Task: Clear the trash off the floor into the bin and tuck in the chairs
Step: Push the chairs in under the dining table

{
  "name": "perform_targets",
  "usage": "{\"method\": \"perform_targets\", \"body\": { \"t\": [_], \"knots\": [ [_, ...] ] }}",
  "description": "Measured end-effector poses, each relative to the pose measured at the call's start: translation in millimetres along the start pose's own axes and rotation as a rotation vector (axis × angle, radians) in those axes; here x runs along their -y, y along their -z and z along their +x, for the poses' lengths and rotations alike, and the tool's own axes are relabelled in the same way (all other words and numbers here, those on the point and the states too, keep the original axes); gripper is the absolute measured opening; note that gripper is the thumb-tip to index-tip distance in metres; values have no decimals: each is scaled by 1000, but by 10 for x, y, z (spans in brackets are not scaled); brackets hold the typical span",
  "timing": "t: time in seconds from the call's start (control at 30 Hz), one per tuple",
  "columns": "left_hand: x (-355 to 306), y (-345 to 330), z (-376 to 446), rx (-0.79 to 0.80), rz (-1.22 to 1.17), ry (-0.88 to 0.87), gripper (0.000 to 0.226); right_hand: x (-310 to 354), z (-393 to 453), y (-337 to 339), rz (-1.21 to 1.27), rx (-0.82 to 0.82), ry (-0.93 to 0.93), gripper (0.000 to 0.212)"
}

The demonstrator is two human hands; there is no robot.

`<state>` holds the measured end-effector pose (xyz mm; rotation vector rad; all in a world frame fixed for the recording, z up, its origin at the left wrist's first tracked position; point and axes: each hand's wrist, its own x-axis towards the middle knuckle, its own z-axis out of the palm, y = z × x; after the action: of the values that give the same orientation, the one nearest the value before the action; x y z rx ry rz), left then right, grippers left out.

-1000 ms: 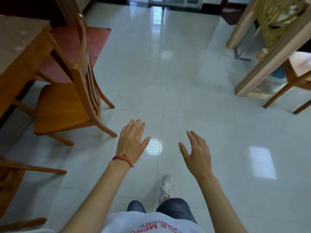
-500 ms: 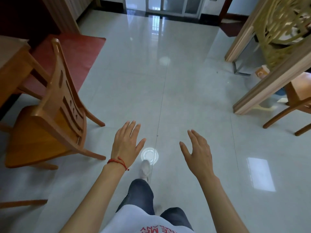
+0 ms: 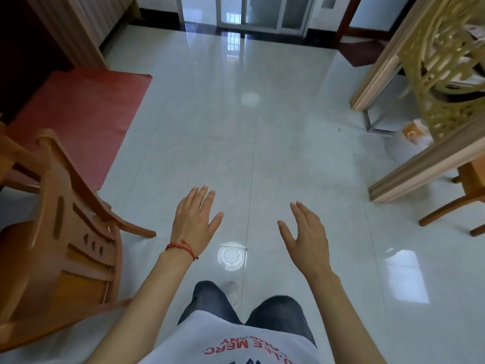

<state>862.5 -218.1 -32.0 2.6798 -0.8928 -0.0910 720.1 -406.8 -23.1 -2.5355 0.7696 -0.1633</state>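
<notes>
So, far left: a wooden chair [image 3: 60, 248] stands at the frame edge, back slats facing the camera, seat w/ orange tone, one rear leg angled out onto the tile. Behind it a red mat [image 3: 78, 114] lies flat on the floor, running up to a dark wall & a ribbed wood panel [image 3: 78, 30]. The floor [image 3: 210, 143] is pale glossy tile, thin grout lines, bright w/ reflections of a ceiling lamp & window. At the far end, a glass sliding door [image 3: 246, 11] w/ a black strip of threshold below it.

Centre: left hand [image 3: 194, 219] hangs over the tile, palm down, fingers straight & close together, thumb out, holding nothing; a red string bracelet [image 3: 181, 247] on the wrist. Right hand [image 3: 307, 237] sits beside it, well apart, fingers loosely spread, also holding nothing. Below them, jeans, a white shirt w/ red lettering & a light shoe [image 3: 232, 291].

Right: a wood-trimmed partition [image 3: 378, 69] w/ a gold carved screen [image 3: 441, 64]. At its foot a white bag w/ something orange inside [image 3: 409, 143] rests on the floor – looks like the trash, can't tell what exactly. Another chair [image 3: 469, 195] peeks in, only legs & seat corner visible. No bin in view.
</notes>
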Motion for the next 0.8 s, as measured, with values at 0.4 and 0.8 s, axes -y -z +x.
{"method": "perform_targets", "body": {
  "t": [0.4, 0.8],
  "knots": [
    [258, -17, 1015, -34, 6, 148, 56, 278, 1516, -88, 60, 65, 113, 52],
    [368, 120, 1506, -138, 71, 649, 58, 978, 3081, -181, 2, 365, 610, 52]
  ]
}}
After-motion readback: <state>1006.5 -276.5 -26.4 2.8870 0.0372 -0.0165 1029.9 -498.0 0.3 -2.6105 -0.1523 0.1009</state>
